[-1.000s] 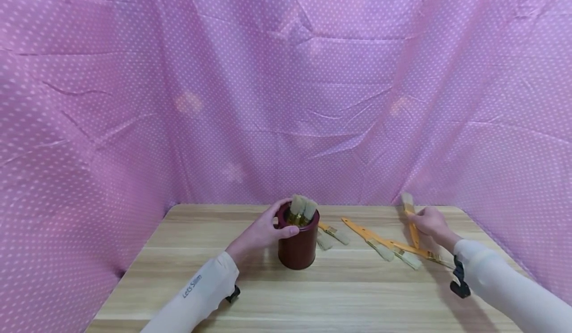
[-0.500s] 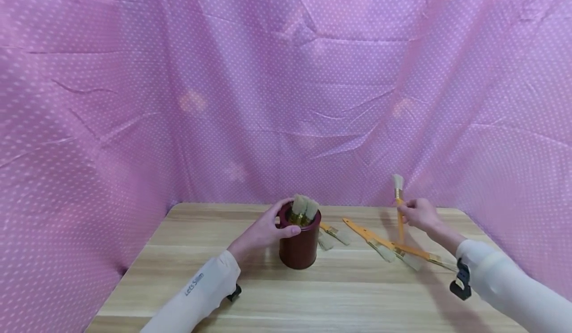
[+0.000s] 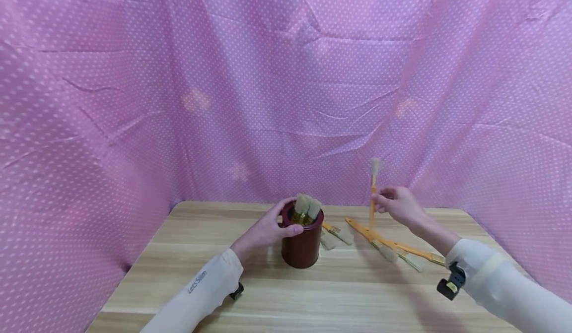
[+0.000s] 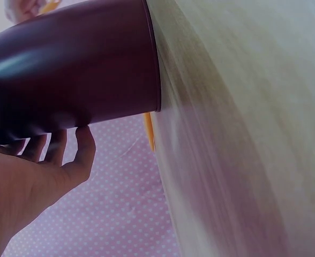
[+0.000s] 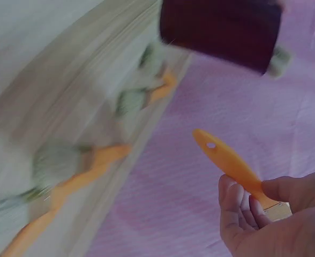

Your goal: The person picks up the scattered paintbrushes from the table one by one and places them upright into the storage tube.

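Note:
A dark red can (image 3: 300,246) stands upright on the table, with several paintbrushes (image 3: 307,206) in it, bristles up. My left hand (image 3: 268,231) grips the can around its upper left side, thumb in front near the rim; the left wrist view shows its curled fingers against the dark wall. To the right, my right hand (image 3: 399,205) pinches a paintbrush (image 3: 373,201) by its orange handle, held upright above the table with pale bristles on top. In the right wrist view the handle's holed end (image 5: 208,143) points toward the can.
Several loose paintbrushes (image 3: 380,241) lie overlapping on the wooden table (image 3: 348,298) below my right hand. Others (image 3: 337,233) lie just right of the can, partly hidden behind it. A pink dotted cloth (image 3: 286,99) hangs around the table's back and sides.
My right hand has lifted the paintbrush off the table, turned it upright and carried it left toward the can. My left hand keeps its hold on the can.

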A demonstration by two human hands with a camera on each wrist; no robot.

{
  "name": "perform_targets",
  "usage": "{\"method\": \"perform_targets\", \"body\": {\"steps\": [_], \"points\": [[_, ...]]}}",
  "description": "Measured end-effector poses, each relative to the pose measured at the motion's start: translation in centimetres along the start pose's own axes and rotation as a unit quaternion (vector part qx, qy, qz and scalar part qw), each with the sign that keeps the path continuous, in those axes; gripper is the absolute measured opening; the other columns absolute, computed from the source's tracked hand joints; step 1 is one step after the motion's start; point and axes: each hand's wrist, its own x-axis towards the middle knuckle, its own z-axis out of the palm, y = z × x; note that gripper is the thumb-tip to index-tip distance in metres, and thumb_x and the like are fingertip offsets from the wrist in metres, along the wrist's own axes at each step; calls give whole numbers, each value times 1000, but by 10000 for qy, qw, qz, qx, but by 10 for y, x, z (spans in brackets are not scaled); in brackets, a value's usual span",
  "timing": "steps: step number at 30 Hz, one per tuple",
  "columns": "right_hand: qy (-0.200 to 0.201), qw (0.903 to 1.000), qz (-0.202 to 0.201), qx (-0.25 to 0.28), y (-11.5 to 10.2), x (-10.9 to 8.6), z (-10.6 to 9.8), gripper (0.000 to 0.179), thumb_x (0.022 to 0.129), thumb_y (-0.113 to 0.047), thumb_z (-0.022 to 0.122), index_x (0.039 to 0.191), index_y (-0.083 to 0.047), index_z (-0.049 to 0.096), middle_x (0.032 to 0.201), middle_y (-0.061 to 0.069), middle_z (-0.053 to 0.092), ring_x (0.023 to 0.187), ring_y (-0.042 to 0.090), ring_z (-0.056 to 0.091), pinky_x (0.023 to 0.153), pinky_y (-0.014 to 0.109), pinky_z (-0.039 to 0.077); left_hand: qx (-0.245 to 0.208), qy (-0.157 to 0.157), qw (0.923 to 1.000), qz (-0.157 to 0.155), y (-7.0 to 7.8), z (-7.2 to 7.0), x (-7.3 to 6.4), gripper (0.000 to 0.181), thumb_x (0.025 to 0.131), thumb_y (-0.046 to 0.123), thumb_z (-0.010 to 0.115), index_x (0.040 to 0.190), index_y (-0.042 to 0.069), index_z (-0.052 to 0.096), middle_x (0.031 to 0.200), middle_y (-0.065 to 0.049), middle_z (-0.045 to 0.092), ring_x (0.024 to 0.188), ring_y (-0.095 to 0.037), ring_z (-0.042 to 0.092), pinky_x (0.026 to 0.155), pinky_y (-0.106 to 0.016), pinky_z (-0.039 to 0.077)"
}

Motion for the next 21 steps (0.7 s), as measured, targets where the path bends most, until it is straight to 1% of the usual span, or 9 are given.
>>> {"method": "perform_targets", "body": {"steps": [5, 8, 11, 14, 18, 21], "points": [[-95, 9985, -251, 467, -31, -1, 18, 32, 89, -20, 63, 106, 7, 57, 95, 18, 64, 86, 34, 61, 72, 32, 52, 4, 7, 10000, -26, 0, -2, 2, 75, 77, 46, 71, 138, 45, 27, 132, 13, 39, 119, -12, 40, 93, -40, 39], [-131, 9958, -412, 812, -49, -2, 27, 33, 87, -22, 66, 106, 4, 58, 96, 17, 64, 88, 34, 61, 75, 36, 52, 44, 0, 10000, -14, -1, -3, 3, 75, 77, 47, 71, 137, 46, 27, 132, 14, 39, 119, -12, 40, 91, -41, 40], [-106, 9932, -649, 957, -64, -2, 37, 34, 85, -25, 68, 106, 1, 60, 97, 14, 65, 86, 32, 63, 75, 37, 52, 55, -30, 10000, -5, -2, -4, 4, 75, 77, 48, 71, 137, 47, 27, 132, 16, 38, 119, -13, 40, 91, -41, 40], [-108, 9901, -914, 1064, -76, 2, 47, 34, 85, -26, 69, 107, 0, 61, 98, 13, 66, 86, 31, 63, 77, 38, 51, 56, -65, 9999, 59, -3, -5, 4, 75, 77, 48, 71, 138, 46, 27, 133, 16, 39, 120, -13, 41, 91, -41, 40], [-226, 9838, -1245, 1269, -88, 12, 61, 35, 85, -23, 68, 111, -1, 61, 101, 13, 65, 88, 30, 63, 83, 39, 48, -57, -137, 9998, 154, -2, -5, 4, 76, 78, 45, 71, 140, 42, 27, 133, 14, 40, 119, -14, 42, 91, -40, 40], [-302, 9816, -1382, 1284, -94, 20, 72, 34, 85, -24, 68, 112, -4, 61, 102, 11, 65, 90, 27, 63, 84, 38, 48, -181, -201, 9995, 171, -1, -6, 4, 75, 79, 43, 71, 140, 42, 27, 133, 13, 39, 120, -15, 42, 91, -42, 40]]}}
